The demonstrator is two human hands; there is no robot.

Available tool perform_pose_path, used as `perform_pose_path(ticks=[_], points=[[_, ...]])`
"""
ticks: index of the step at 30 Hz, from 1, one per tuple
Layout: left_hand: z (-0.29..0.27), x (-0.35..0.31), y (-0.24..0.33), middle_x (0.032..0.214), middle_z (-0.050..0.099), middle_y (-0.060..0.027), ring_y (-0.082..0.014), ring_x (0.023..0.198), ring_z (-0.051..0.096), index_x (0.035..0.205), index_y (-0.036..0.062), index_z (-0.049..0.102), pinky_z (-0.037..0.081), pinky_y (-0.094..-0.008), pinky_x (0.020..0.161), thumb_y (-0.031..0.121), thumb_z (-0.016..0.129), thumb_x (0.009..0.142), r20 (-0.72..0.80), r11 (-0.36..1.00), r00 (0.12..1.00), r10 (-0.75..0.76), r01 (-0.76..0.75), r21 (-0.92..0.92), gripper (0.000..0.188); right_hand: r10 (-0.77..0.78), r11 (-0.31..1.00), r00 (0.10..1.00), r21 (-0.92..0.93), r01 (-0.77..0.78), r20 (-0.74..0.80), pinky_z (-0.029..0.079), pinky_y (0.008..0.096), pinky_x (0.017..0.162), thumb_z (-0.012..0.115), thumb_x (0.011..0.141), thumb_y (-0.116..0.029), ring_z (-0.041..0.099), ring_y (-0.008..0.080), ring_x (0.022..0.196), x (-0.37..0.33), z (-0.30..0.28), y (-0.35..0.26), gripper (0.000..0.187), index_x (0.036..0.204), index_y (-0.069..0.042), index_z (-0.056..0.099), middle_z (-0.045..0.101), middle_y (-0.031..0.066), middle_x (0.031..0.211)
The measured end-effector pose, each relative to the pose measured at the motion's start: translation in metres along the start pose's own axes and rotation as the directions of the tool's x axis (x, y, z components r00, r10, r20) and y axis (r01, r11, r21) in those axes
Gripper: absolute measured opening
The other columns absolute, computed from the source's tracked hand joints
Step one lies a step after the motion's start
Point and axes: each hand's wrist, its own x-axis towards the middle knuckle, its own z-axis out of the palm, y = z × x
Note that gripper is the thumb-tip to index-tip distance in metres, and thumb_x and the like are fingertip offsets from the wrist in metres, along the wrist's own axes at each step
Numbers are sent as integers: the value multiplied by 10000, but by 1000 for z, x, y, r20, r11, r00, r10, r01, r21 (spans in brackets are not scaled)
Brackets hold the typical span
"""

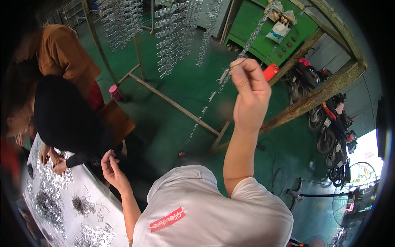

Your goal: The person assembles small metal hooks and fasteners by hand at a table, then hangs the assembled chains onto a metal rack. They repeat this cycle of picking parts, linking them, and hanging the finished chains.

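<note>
My right hand (252, 92) is raised high, thumb and forefinger pinched at a hanging strand of small shiny metal pieces (212, 97). The strand runs on above the fingers and trails down past them; the exact piece in the pinch is too small to tell. Low on the left, my left hand (115, 175) is held with its fingers drawn together beside the white table (109, 201). Whatever may be between those fingertips cannot be made out. Loose metal pieces (94, 235) and a dark pile of small hooks (82, 205) lie on the table.
Dense strands of metal pieces (177, 33) hang ahead from a frame with a rusty lower bar (177, 102). Two people work on the left, one in black (70, 115), one in brown (66, 49). A green cabinet (255, 29), parked motorbikes (325, 136) and a fan (354, 201) stand right.
</note>
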Motion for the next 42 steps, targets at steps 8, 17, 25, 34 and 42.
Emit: perform_pose_path(ticks=[8, 17, 25, 34, 42], points=[[71, 23, -13, 1018, 633, -37, -69, 890, 566, 1099, -4, 610, 432, -200, 752, 77, 493, 981, 75, 1000, 997, -8, 10, -29, 185, -106, 989, 957, -132, 72, -271, 412, 208, 759, 647, 893, -96, 533, 74, 824, 79, -66, 17, 124, 959, 9, 642, 622, 13, 916], [134, 48, -37, 1030, 636, -27, -70, 903, 578, 1102, 22, 615, 431, -205, 743, 126, 510, 984, 115, 998, 993, -27, 33, -49, 189, -209, 942, 863, -332, 51, -460, 385, 196, 717, 703, 849, -130, 523, 56, 789, 173, -136, 44, 175, 957, 5, 682, 639, -4, 863], [164, 60, -50, 1021, 640, -29, -78, 890, 585, 1091, 20, 619, 435, -218, 731, 137, 517, 982, 92, 999, 995, -39, 40, -12, 190, -233, 868, 832, -493, -56, -504, 356, 205, 629, 721, 838, -185, 515, 54, 755, 233, -188, 51, 217, 1004, -49, 696, 638, -31, 866], [181, 70, -65, 982, 644, -29, -73, 838, 569, 1078, 14, 618, 436, -219, 723, 126, 517, 980, 135, 994, 989, -56, 68, -81, 181, -248, 814, 830, -572, -101, -500, 357, 210, 635, 756, 805, -249, 514, 61, 779, 289, -241, 52, 251, 984, -79, 711, 628, -47, 863], [187, 79, -74, 1006, 642, -37, -80, 842, 572, 1078, 10, 616, 446, -223, 730, 112, 515, 977, 122, 995, 990, -71, 80, -66, 175, -241, 808, 820, -575, -127, -520, 334, 207, 623, 761, 796, -283, 504, 51, 757, 327, -260, 47, 253, 982, -116, 723, 620, -64, 833]])
